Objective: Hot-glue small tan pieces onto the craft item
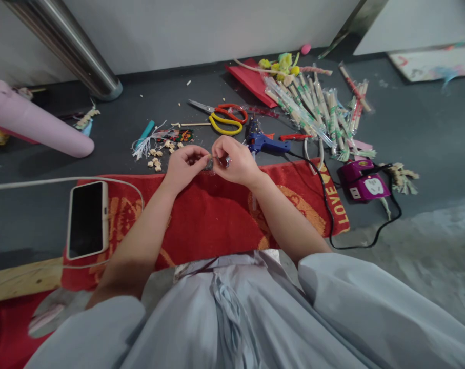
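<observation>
Over the far edge of the red towel [205, 220], my left hand [186, 166] and my right hand [235, 161] meet fingertip to fingertip. Both are closed in a pinch; whatever lies between the fingers is too small to make out. A shiny bit shows by my right fingers. Left of my left hand lie small pale wooden-looking pieces [155, 163] and a bundle of white strings [145, 145]. Just beyond my hands are scissors [226, 124] with red and yellow handles and a thin stick [191, 124]. A blue glue gun [268, 143] lies right of my right hand.
A phone [86, 219] lies on the towel's left with a white cable. Bundled, plastic-wrapped sticks [309, 110] and a red packet [251, 82] fill the back right. A purple power socket [365, 180] with a black cord stands at right. A pink cylinder [36, 118] juts in from the left.
</observation>
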Tool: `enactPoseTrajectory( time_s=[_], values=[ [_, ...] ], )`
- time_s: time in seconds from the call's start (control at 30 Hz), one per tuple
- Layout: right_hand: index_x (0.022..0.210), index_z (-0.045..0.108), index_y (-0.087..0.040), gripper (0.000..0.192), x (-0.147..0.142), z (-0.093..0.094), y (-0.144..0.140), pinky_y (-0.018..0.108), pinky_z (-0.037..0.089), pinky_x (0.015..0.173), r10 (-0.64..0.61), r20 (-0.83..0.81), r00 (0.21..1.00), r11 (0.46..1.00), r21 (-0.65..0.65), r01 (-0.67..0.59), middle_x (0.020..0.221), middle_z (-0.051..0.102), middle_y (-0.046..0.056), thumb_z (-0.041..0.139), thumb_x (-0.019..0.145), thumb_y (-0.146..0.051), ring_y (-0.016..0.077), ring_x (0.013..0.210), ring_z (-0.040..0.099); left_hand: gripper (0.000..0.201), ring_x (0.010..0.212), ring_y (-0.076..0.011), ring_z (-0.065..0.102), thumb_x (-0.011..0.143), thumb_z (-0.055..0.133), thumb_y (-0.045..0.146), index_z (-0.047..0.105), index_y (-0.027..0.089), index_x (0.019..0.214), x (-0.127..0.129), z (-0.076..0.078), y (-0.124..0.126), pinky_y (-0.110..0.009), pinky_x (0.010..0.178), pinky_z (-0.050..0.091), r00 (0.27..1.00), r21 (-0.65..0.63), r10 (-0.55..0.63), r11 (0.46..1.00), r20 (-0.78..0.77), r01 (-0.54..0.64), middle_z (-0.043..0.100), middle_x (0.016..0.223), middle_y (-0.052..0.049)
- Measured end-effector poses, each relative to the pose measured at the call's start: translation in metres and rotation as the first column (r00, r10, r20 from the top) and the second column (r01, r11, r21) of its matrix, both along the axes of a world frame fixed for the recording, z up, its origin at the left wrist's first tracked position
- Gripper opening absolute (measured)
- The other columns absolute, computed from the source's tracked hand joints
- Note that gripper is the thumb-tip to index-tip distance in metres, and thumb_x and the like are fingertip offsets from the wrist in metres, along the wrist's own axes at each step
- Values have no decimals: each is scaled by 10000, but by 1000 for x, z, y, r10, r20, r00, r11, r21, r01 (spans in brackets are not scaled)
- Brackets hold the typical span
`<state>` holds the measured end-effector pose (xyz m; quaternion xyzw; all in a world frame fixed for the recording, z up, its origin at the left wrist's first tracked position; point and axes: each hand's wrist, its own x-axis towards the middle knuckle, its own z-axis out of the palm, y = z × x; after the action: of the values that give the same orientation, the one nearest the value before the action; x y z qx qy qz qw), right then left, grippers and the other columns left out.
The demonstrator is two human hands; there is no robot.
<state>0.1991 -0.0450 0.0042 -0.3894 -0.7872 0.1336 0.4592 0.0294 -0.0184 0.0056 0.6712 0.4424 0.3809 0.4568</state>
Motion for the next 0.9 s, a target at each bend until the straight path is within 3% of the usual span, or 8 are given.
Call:
enactPoseTrajectory(
  time_s=[0.37, 0.7, 0.9],
  values=[
    [772, 263, -244, 308, -1, -1, 0, 267, 415, 638, 1, 3, 1000, 1000, 5, -1, 785, 472, -11, 485, 697, -44, 118, 697, 454, 190, 571, -85, 519, 691, 702, 346, 646, 174, 751, 1, -2, 0, -225, 530, 426, 1000, 19, -6, 1000, -10, 6, 641, 689, -10],
    [761, 239, -245, 315, -3, -1, -1, 259, 401, 622, 14, 25, 1000, 1000, 13, -15, 758, 435, -15, 461, 672, -41, 117, 680, 435, 120, 601, -99, 553, 707, 682, 284, 645, 176, 745, 2, 0, -2, -231, 555, 457, 999, 15, -20, 1000, -39, 20, 640, 679, -6],
    [771, 293, -237, 266, -2, -1, -1, 251, 402, 616, -23, 39, 999, 999, 24, 22, 754, 450, -19, 479, 704, -60, 111, 668, 449, 223, 532, -74, 500, 718, 710, 396, 644, 189, 769, 0, 3, 0, -211, 501, 417, 1000, 20, 11, 1000, 22, -12, 594, 634, 14]
  ],
)
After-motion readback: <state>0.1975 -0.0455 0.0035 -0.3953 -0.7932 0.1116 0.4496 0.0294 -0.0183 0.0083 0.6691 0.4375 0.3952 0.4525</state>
